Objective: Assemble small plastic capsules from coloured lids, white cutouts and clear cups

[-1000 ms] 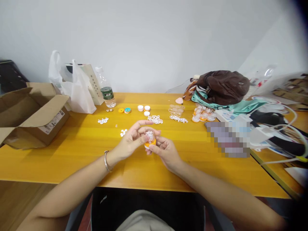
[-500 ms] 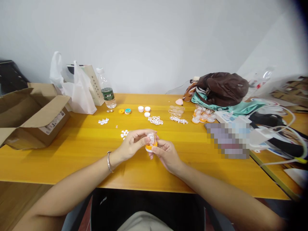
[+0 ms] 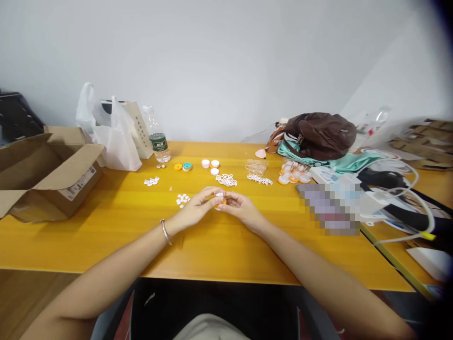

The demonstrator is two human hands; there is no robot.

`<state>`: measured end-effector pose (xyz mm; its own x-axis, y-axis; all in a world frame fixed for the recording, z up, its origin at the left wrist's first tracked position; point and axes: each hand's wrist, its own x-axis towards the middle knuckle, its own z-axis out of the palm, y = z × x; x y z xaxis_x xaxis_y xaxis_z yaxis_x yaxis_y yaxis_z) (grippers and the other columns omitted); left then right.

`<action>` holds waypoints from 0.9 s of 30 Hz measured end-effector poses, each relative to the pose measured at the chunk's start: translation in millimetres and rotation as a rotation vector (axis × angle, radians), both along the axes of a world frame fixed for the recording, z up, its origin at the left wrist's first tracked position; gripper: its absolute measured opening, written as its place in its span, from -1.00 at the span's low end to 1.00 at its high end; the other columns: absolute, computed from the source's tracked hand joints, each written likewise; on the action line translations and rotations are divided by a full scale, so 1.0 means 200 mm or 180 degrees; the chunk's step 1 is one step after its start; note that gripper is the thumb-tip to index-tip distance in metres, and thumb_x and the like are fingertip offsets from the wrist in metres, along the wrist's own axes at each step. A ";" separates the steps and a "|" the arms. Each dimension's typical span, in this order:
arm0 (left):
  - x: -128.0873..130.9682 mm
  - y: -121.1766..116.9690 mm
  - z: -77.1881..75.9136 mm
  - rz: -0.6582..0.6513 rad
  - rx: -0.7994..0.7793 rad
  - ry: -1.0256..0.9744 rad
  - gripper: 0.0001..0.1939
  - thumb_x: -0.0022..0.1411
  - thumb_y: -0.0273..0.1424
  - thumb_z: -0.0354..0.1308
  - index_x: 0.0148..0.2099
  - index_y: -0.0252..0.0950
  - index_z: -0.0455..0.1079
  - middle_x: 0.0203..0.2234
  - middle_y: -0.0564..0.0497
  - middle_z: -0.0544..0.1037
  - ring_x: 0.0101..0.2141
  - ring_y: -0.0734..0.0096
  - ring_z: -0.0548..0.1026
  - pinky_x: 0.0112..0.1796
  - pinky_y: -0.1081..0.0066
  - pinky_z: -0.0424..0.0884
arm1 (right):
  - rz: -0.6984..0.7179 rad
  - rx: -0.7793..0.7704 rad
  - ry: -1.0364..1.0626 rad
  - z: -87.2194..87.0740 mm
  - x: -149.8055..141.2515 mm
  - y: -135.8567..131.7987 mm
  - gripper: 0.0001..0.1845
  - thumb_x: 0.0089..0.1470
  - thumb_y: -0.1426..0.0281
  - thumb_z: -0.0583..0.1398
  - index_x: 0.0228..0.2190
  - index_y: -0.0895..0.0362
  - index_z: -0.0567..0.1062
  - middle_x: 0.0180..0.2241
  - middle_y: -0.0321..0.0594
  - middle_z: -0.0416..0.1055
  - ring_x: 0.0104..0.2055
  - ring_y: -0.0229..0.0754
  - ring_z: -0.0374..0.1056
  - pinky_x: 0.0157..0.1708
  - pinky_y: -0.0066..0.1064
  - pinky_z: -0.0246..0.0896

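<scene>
My left hand (image 3: 194, 208) and right hand (image 3: 246, 213) curl closed around the clear-domed orange-and-white capsule (image 3: 220, 204); an uneven squeeze could pop its dome loose.

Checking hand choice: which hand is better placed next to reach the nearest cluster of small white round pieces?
Probably the left hand: it is beside the small white round pieces; the right hand is farther off. Both hold the round orange-and-white piece, so the left grip would have to open.

"miu miu" marks black cloth (image 3: 149, 308); "怡寶", the green bottle label (image 3: 158, 143).
</scene>
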<state>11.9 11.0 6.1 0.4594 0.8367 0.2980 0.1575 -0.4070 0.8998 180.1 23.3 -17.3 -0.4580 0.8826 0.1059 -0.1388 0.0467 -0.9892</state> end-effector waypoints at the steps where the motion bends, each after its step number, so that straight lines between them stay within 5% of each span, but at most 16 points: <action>1: 0.00 0.00 -0.02 0.0013 0.0032 0.0029 -0.70 0.21 -0.29 -0.03 -0.04 -0.24 0.31 -0.06 -0.07 0.33 -0.01 0.33 0.27 0.05 0.30 0.13 | -0.0038 0.0057 -0.0057 -0.01 0.00 0.01 -0.68 -0.24 0.38 0.30 -0.33 0.12 0.43 -0.36 -0.33 0.39 -0.35 -0.34 0.31 -0.21 -0.44 0.19; 9: 0.01 0.00 -0.11 0.0174 -0.0152 0.0558 -0.44 0.20 -0.16 -0.07 0.20 -0.18 -0.06 0.17 -0.09 0.05 0.13 0.28 0.11 0.10 0.24 0.10 | -0.0858 0.0357 -0.0230 0.01 0.07 0.11 -0.70 -0.25 0.31 0.29 -0.40 0.14 0.39 -0.36 -0.27 0.40 -0.37 -0.31 0.33 -0.24 -0.41 0.22; 14: -0.01 -0.05 -0.14 -0.0429 0.0485 0.2145 -0.28 0.16 0.00 -0.15 0.26 -0.22 -0.19 0.23 -0.07 -0.13 0.21 0.17 -0.21 0.17 0.16 -0.21 | -0.1949 0.0720 -0.0322 0.11 0.32 0.26 -0.70 -0.26 0.26 0.27 -0.45 0.15 0.36 -0.34 -0.22 0.42 -0.29 -0.25 0.34 -0.21 -0.37 0.20; 17: 0.00 -0.06 -0.16 -0.0568 0.0816 0.2580 -0.25 0.15 0.04 -0.22 0.26 -0.25 -0.24 0.23 -0.08 -0.19 0.21 0.15 -0.27 0.17 0.14 -0.29 | -0.2510 0.0892 -0.0545 0.20 0.52 0.37 -0.58 -0.28 0.27 0.27 -0.32 0.12 0.31 -0.35 -0.22 0.42 -0.35 -0.25 0.34 -0.33 -0.41 0.22; 21: 0.00 -0.05 -0.17 -0.0535 0.1029 0.2729 -0.25 0.16 0.05 -0.27 0.27 -0.25 -0.26 0.23 -0.09 -0.19 0.22 0.16 -0.25 0.16 0.17 -0.25 | -0.2915 0.0978 -0.1802 0.25 0.73 0.52 -0.51 -0.25 0.26 0.21 -0.22 0.18 0.31 -0.35 -0.15 0.43 -0.46 -0.25 0.32 -0.52 -0.47 0.16; 24: 0.00 -0.05 -0.17 -0.0509 0.1068 0.2777 -0.25 0.16 0.05 -0.28 0.27 -0.26 -0.25 0.23 -0.09 -0.17 0.21 0.16 -0.23 0.16 0.19 -0.24 | -0.2890 0.1193 -0.3469 0.23 0.79 0.61 -0.59 -0.16 0.25 0.12 -0.24 0.22 0.37 -0.35 -0.13 0.44 -0.40 -0.21 0.33 -0.46 -0.46 0.14; 27: 0.00 -0.05 -0.17 -0.0501 0.1110 0.2805 -0.25 0.16 0.05 -0.29 0.27 -0.26 -0.26 0.23 -0.09 -0.16 0.21 0.16 -0.22 0.15 0.20 -0.24 | -0.2815 0.1286 -0.4108 0.19 0.79 0.67 -0.62 -0.18 0.22 0.12 -0.33 0.21 0.45 -0.35 -0.07 0.44 -0.31 -0.09 0.33 -0.37 -0.37 0.13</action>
